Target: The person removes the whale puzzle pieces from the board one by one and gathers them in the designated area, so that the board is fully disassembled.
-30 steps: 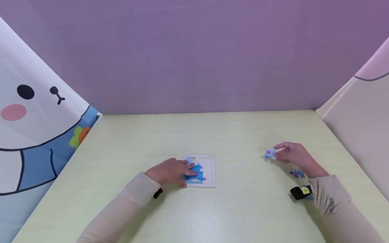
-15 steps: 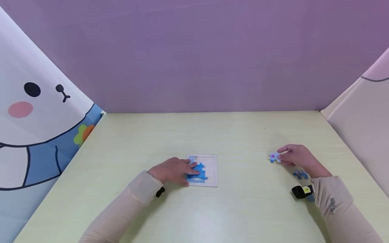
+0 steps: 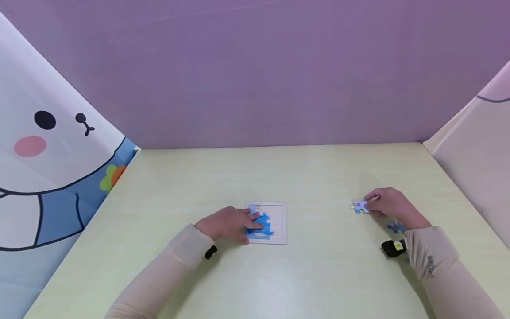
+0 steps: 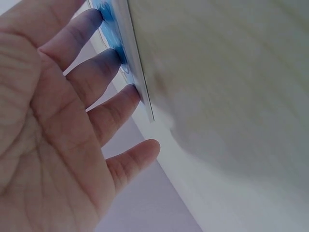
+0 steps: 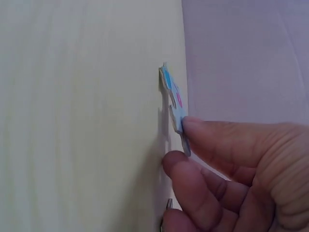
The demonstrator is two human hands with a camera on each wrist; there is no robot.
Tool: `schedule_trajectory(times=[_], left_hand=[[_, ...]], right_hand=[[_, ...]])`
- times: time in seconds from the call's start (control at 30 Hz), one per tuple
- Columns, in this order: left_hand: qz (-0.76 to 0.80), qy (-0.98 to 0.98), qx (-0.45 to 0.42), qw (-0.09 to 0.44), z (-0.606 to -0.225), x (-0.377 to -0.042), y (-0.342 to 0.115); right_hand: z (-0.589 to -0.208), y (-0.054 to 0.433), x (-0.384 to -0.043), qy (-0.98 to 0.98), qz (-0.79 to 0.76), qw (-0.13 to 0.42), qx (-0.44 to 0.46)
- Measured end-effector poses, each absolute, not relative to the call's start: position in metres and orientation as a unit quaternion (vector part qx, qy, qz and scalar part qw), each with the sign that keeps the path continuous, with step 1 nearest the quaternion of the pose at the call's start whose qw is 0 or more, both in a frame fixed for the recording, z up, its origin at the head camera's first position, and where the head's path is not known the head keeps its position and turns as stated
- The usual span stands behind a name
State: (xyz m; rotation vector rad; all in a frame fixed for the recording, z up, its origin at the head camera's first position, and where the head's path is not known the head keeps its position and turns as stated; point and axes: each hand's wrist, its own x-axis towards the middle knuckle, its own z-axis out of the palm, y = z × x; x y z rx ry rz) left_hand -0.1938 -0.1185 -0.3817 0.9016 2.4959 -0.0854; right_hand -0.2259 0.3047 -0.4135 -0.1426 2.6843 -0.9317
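In the head view my left hand (image 3: 227, 224) rests on the left side of a white-framed puzzle board (image 3: 280, 223), fingers spread. Joined blue pieces (image 3: 264, 220) fill the board's left part, some of them under the fingers. The left wrist view has the fingertips (image 4: 113, 58) at the board's edge. Over to the right, my right hand (image 3: 388, 204) pinches a pale blue puzzle piece (image 3: 360, 206) with a pink swirl by its right end. Seen edge-on in the right wrist view, that piece (image 5: 175, 99) tilts close over the table, the thumb on its printed face.
A loose blue puzzle piece (image 3: 395, 227) lies below the right hand, partly covered by the wrist. Beside the right sleeve is a black wrist camera (image 3: 393, 248), with a bit of blue behind it. A purple wall (image 3: 279, 75) bounds the table (image 3: 318, 274) at the back.
The piece in my right hand has turned and settled lower, and the right index finger has bent closer to it. My left hand stays on the board; the head view has shifted slightly.
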Motion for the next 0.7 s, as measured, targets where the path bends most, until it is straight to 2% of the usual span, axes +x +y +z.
schedule_trajectory(times=[0.43, 0.7], left_hand=[[-0.045, 0.913, 0.334, 0.232, -0.38, -0.194, -0.117], [-0.065, 0.91, 0.344, 0.22, -0.381, -0.194, -0.116]], right_hand=[[-0.403, 0.305, -0.222, 0.949, -0.281, 0.138, -0.043], [-0.396, 0.297, -0.216, 0.946, -0.313, 0.064, -0.051]])
